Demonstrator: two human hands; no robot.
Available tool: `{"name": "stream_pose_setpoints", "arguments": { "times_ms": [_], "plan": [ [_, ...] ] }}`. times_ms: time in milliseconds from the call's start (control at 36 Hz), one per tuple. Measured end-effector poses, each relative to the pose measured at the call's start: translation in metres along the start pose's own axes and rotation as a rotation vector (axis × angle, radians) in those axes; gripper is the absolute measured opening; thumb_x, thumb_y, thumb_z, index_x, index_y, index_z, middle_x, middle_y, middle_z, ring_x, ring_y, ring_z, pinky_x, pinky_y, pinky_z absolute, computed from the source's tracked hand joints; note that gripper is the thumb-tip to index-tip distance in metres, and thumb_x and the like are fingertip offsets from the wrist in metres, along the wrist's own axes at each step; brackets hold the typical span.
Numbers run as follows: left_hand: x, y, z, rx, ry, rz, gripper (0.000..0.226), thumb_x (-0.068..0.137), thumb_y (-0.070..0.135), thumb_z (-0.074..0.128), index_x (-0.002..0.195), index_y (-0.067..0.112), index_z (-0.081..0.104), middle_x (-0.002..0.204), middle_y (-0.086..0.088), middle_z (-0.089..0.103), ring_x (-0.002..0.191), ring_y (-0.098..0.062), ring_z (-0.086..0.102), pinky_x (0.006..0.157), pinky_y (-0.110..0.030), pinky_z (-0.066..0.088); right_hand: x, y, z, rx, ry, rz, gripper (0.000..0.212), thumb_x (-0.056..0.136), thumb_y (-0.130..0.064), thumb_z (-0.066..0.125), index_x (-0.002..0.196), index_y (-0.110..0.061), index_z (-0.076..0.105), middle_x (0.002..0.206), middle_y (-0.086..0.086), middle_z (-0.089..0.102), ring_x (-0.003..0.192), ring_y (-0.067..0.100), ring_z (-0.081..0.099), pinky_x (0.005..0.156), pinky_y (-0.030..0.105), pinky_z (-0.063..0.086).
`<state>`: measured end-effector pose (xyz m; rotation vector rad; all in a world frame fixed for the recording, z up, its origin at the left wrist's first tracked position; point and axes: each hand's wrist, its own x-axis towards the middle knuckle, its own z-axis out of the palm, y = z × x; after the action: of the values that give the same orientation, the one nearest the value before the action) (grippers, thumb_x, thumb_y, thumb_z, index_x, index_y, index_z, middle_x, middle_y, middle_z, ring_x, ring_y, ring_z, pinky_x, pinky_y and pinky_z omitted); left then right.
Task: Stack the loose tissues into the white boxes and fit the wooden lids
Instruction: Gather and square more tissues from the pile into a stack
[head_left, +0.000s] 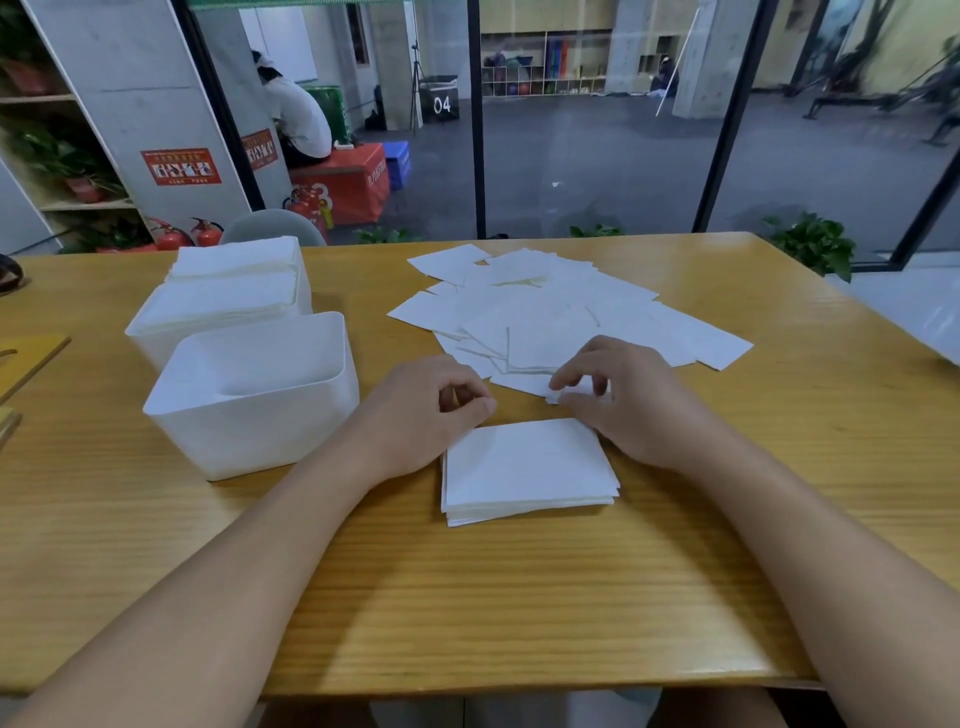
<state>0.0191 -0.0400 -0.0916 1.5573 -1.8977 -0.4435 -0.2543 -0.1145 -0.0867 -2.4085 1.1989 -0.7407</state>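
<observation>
A squared stack of white tissues (527, 470) lies on the bench (519, 597) between the hands, before scattered loose tissues (566, 312) and an empty white box (249, 410). The left hand (423, 410) rests curled, holding nothing; the right hand (618, 400) pinches one loose tissue's edge. Wooden lids (26, 358) are cut off at left.

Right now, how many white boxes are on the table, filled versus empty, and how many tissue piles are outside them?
White boxes filled with tissues: 2 (far one, middle one)
White boxes empty: 1
Neat tissue stack at the hands: 1
Loose tissue spread: 1
Total: 5 items, 3 of them boxes
</observation>
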Motion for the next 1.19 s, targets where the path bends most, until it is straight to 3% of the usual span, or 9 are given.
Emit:
{"name": "stream_pose_setpoints", "arguments": {
  "times_ms": [111, 333, 500, 667, 778, 889, 1028, 1111, 1194],
  "plan": [
    [0.001, 0.002, 0.005, 0.019, -0.056, 0.004, 0.01, 0.103, 0.046, 0.071, 0.097, 0.044, 0.078, 0.099, 0.017, 0.07, 0.093, -0.009, 0.064, 0.082, -0.033, 0.055, 0.012, -0.003, 0.015, -0.011, 0.047, -0.015, 0.009, 0.101, -0.033, 0.076, 0.109, -0.032, 0.081, 0.106, -0.019, 0.063, 0.088, -0.004, 0.057, 0.072, 0.012, 0.038],
    [0.001, 0.0, 0.009, 0.02, -0.081, 0.016, 0.008, 0.105, 0.04, 0.071, 0.104, 0.042, 0.078, 0.099, 0.018, 0.068, 0.094, -0.007, 0.064, 0.081, -0.026, 0.052, 0.034, 0.013, 0.023, -0.096, 0.155, 0.01, 0.025, 0.097, -0.04, 0.079, 0.12, -0.029, 0.078, 0.11, -0.012, 0.064, 0.102, 0.01, 0.053, 0.083, 0.026, 0.038],
    [0.001, 0.001, 0.013, 0.087, -0.075, 0.038, 0.013, 0.109, 0.04, 0.064, 0.112, 0.043, 0.076, 0.095, 0.02, 0.063, 0.091, -0.004, 0.061, 0.074, -0.017, 0.041, 0.055, 0.023, 0.009, -0.154, 0.279, 0.04, 0.023, 0.11, -0.037, 0.06, 0.126, -0.03, 0.075, 0.132, -0.008, 0.069, 0.126, 0.021, 0.056, 0.109, 0.044, 0.036],
    [0.002, -0.003, 0.012, 0.068, -0.143, 0.048, 0.041, 0.112, 0.059, 0.046, 0.105, 0.031, 0.074, 0.097, 0.009, 0.066, 0.096, -0.012, 0.063, 0.086, -0.041, 0.053, 0.069, 0.04, -0.002, -0.297, 0.028, 0.163, 0.055, 0.105, -0.051, 0.064, 0.156, -0.037, 0.049, 0.136, -0.012, 0.068, 0.134, 0.027, 0.053, 0.119, 0.05, 0.027],
    [0.003, -0.002, 0.006, -0.039, -0.228, 0.038, 0.05, 0.093, 0.088, 0.055, 0.116, 0.048, 0.075, 0.106, 0.015, 0.067, 0.102, -0.012, 0.065, 0.084, -0.032, 0.052, 0.072, 0.042, 0.0, -0.347, 0.057, 0.134, 0.055, 0.101, -0.053, 0.069, 0.151, -0.038, 0.054, 0.126, -0.012, 0.069, 0.126, 0.027, 0.057, 0.116, 0.049, 0.029],
    [0.001, -0.002, 0.007, 0.011, -0.266, 0.08, 0.046, 0.081, 0.081, 0.077, 0.12, 0.058, 0.072, 0.11, 0.021, 0.064, 0.109, -0.007, 0.062, 0.085, -0.021, 0.047, 0.073, 0.044, 0.001, -0.271, 0.103, 0.129, 0.045, 0.098, -0.045, 0.071, 0.141, -0.036, 0.065, 0.112, -0.012, 0.065, 0.111, 0.021, 0.054, 0.107, 0.041, 0.029],
    [0.0, 0.005, 0.013, 0.022, -0.254, 0.077, 0.041, 0.084, 0.077, 0.077, 0.12, 0.058, 0.071, 0.108, 0.019, 0.062, 0.112, -0.005, 0.059, 0.089, -0.026, 0.046, 0.072, 0.041, -0.003, -0.18, 0.167, 0.111, 0.009, 0.101, -0.036, 0.068, 0.101, -0.036, 0.077, 0.104, -0.012, 0.064, 0.103, 0.018, 0.049, 0.098, 0.037, 0.028],
    [0.002, 0.007, 0.018, 0.051, -0.254, 0.089, 0.039, 0.088, 0.075, 0.075, 0.123, 0.056, 0.071, 0.109, 0.023, 0.061, 0.115, -0.004, 0.057, 0.095, -0.03, 0.047, 0.068, 0.039, -0.007, -0.099, 0.169, 0.133, 0.006, 0.104, -0.036, 0.069, 0.098, -0.037, 0.072, 0.111, -0.013, 0.065, 0.106, 0.015, 0.047, 0.102, 0.039, 0.037],
    [0.005, 0.013, 0.02, 0.066, -0.247, 0.115, 0.042, 0.089, 0.072, 0.076, 0.126, 0.053, 0.071, 0.111, 0.025, 0.061, 0.115, -0.005, 0.057, 0.094, -0.027, 0.046, 0.061, 0.035, -0.015, 0.045, 0.159, 0.111, 0.008, 0.102, -0.032, 0.073, 0.095, -0.036, 0.075, 0.103, -0.016, 0.074, 0.103, 0.012, 0.064, 0.087, 0.036, 0.052]
  ]
}}
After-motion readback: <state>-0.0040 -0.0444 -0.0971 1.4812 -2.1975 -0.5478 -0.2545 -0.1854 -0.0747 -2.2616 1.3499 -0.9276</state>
